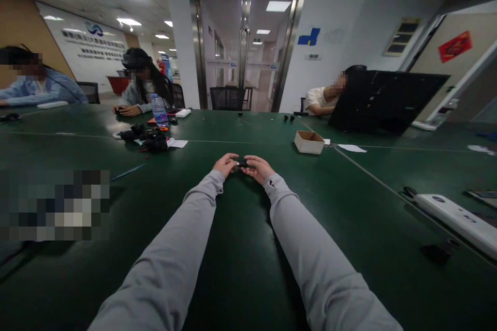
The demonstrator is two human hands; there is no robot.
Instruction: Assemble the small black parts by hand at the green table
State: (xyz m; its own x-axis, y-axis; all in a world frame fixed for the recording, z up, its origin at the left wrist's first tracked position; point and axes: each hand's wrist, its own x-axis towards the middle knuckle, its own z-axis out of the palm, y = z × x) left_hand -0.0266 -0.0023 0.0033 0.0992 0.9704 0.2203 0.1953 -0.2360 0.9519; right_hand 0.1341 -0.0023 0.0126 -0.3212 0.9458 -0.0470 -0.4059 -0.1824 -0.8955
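Observation:
Straight ahead, over the green table, both of my arms reach out in grey sleeves. A small dark object with a light, shiny spot at its left end sits between my fingertips; its kind is too small to make out. My left hand pinches its left end with thumb and fingers. From the other side my right hand closes on the right end, its fingers curled and partly covering it.
An open cardboard box stands right of my hands. Left lie black tangled items near a water bottle. A white power strip and large black monitor are at right. People sit across the table.

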